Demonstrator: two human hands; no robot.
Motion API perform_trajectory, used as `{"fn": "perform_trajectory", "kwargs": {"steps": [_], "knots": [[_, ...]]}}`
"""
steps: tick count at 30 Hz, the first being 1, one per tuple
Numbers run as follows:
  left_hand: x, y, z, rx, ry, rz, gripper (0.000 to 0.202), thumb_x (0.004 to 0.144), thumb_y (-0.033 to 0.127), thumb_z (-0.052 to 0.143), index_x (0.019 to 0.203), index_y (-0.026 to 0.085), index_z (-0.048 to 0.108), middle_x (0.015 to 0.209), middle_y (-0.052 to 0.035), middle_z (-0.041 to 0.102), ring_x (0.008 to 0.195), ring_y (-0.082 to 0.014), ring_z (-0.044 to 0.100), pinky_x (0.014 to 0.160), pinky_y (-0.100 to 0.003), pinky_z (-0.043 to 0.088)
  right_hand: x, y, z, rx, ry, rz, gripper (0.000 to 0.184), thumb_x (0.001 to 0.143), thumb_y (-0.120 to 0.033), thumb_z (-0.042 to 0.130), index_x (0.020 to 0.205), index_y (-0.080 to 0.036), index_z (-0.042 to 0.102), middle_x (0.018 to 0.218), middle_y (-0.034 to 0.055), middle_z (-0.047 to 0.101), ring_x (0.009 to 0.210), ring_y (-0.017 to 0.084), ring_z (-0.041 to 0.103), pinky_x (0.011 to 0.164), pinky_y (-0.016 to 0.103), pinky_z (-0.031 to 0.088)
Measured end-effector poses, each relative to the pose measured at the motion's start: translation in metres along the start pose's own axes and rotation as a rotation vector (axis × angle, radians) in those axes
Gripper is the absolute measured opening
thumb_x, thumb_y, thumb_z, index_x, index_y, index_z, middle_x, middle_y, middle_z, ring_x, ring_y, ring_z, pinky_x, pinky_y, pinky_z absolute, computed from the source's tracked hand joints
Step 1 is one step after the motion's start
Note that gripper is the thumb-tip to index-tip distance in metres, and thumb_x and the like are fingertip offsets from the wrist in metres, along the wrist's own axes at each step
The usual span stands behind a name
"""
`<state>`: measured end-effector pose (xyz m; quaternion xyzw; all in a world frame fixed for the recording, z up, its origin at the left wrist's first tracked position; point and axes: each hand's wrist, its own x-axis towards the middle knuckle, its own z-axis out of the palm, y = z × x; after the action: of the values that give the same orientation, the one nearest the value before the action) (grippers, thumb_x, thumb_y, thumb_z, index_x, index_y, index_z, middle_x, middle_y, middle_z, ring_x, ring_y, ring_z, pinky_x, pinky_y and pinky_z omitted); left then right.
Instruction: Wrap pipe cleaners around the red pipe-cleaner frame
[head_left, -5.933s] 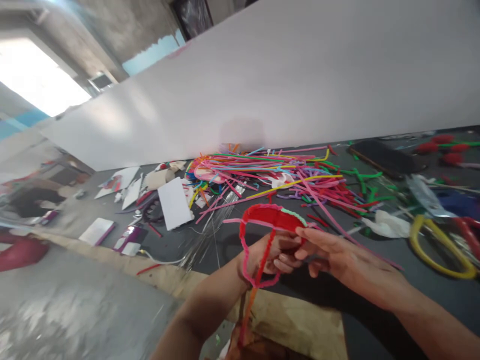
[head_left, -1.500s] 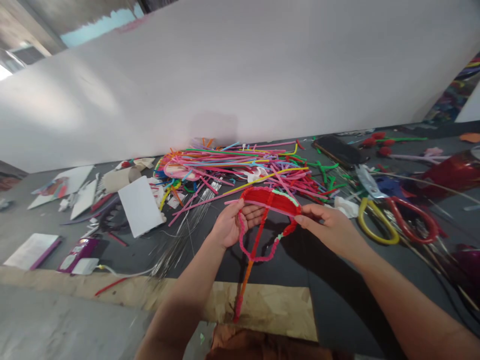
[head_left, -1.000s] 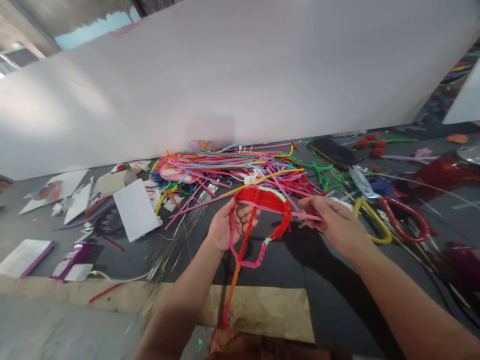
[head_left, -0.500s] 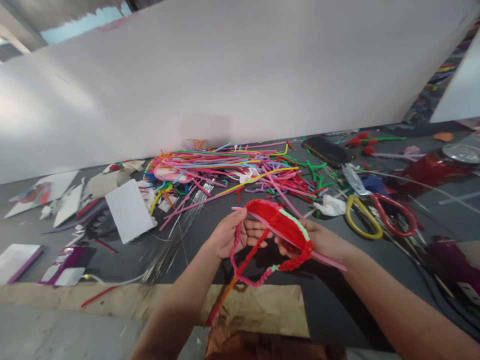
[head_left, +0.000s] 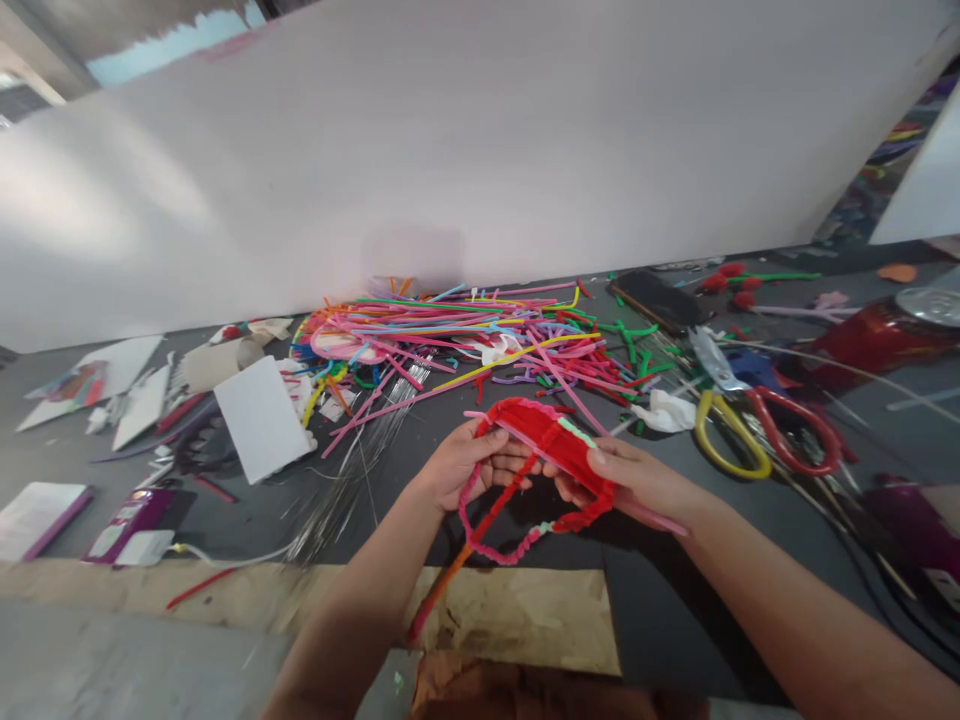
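Note:
Between my two hands is a pipe-cleaner craft piece (head_left: 577, 455), a red fuzzy panel with a mint-green and pink edge. A twisted pink loop hangs below it, and a red-to-orange strand (head_left: 450, 575) trails down toward the table's front edge. My left hand (head_left: 469, 465) pinches the piece's left end, thumb on top and other fingers beneath. At the right end my right hand (head_left: 626, 475) grips it, thumb pressed on the red panel. A pink pipe cleaner (head_left: 660, 520) runs along the piece and sticks out under my right hand.
A heap of pipe cleaners (head_left: 465, 335) lies behind my hands. To the right are scissors (head_left: 731, 435) with yellow and red handles, a phone (head_left: 652, 298) and a red can (head_left: 885, 335). Thin wires (head_left: 352, 500) and a white card (head_left: 262, 420) lie left.
My right thumb has come over onto the red panel, covering part of the mint-green edge. My left thumb has shifted slightly down. The craft piece stays nearly in place.

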<state>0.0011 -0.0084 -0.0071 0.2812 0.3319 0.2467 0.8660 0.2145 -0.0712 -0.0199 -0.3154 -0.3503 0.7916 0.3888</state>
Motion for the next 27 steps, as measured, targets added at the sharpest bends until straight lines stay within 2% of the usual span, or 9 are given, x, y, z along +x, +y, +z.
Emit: {"fn": "perform_trajectory", "kwargs": {"steps": [3, 8, 14, 18, 22, 24, 27], "knots": [[0.000, 0.001, 0.001, -0.007, 0.032, 0.009, 0.014, 0.088, 0.020, 0.053, 0.093, 0.008, 0.057, 0.077, -0.0135, 0.072, 0.069, -0.0222, 0.071, 0.063, -0.035, 0.058, 0.000, -0.001, -0.002, -0.055, 0.052, 0.026, 0.035, 0.074, -0.043, 0.069, 0.090, -0.013, 0.072, 0.073, 0.0055, 0.069, 0.066, 0.012, 0.059, 0.064, 0.024, 0.042], [0.002, 0.001, 0.002, 0.003, 0.076, 0.059, 0.014, 0.087, 0.021, 0.053, 0.096, 0.010, 0.054, 0.077, -0.0146, 0.072, 0.073, -0.0243, 0.071, 0.065, -0.035, 0.057, 0.003, -0.003, -0.005, -0.146, 0.157, 0.064, 0.039, 0.075, -0.048, 0.066, 0.090, -0.013, 0.072, 0.072, 0.0058, 0.068, 0.067, 0.012, 0.059, 0.063, 0.024, 0.042], [0.000, 0.006, 0.007, 0.014, 0.197, 0.120, 0.018, 0.092, 0.017, 0.043, 0.099, 0.008, 0.056, 0.077, -0.0146, 0.071, 0.074, -0.0227, 0.071, 0.066, -0.034, 0.057, 0.002, -0.009, -0.009, -0.404, 0.155, 0.032, 0.040, 0.077, -0.048, 0.064, 0.094, -0.012, 0.068, 0.076, 0.0043, 0.066, 0.060, 0.008, 0.052, 0.057, 0.022, 0.040], [-0.019, 0.003, 0.007, 0.027, 0.262, 0.141, 0.016, 0.090, 0.016, 0.046, 0.095, 0.007, 0.058, 0.080, -0.0151, 0.071, 0.077, -0.0219, 0.070, 0.070, -0.033, 0.056, 0.002, -0.009, -0.003, -0.529, 0.131, 0.079, 0.039, 0.079, -0.050, 0.060, 0.087, -0.012, 0.065, 0.073, 0.0031, 0.063, 0.059, 0.009, 0.052, 0.055, 0.021, 0.042], [-0.042, -0.011, -0.004, 0.021, 0.391, 0.184, 0.015, 0.089, 0.016, 0.046, 0.092, 0.008, 0.059, 0.080, -0.0144, 0.071, 0.075, -0.0201, 0.070, 0.070, -0.031, 0.055, 0.003, -0.004, 0.006, -0.638, 0.010, 0.110, 0.033, 0.084, -0.045, 0.052, 0.086, -0.014, 0.062, 0.076, 0.0026, 0.062, 0.060, 0.010, 0.053, 0.054, 0.022, 0.045], [-0.050, -0.019, -0.011, 0.027, 0.450, 0.193, 0.014, 0.088, 0.018, 0.047, 0.092, 0.009, 0.058, 0.079, -0.0135, 0.070, 0.075, -0.0190, 0.069, 0.070, -0.030, 0.055, 0.003, 0.000, 0.010, -0.768, -0.009, 0.092, 0.028, 0.088, -0.038, 0.045, 0.091, -0.016, 0.062, 0.083, 0.0033, 0.064, 0.061, 0.010, 0.055, 0.056, 0.023, 0.046], [-0.059, -0.025, -0.024, 0.130, 0.499, 0.182, 0.017, 0.086, 0.024, 0.053, 0.094, 0.011, 0.059, 0.081, -0.0115, 0.070, 0.076, -0.0176, 0.068, 0.072, -0.030, 0.054, 0.001, 0.007, 0.014, -1.102, 0.043, -0.015, 0.027, 0.090, -0.029, 0.039, 0.093, -0.021, 0.064, 0.085, 0.0027, 0.068, 0.068, 0.013, 0.060, 0.063, 0.024, 0.045]]}}
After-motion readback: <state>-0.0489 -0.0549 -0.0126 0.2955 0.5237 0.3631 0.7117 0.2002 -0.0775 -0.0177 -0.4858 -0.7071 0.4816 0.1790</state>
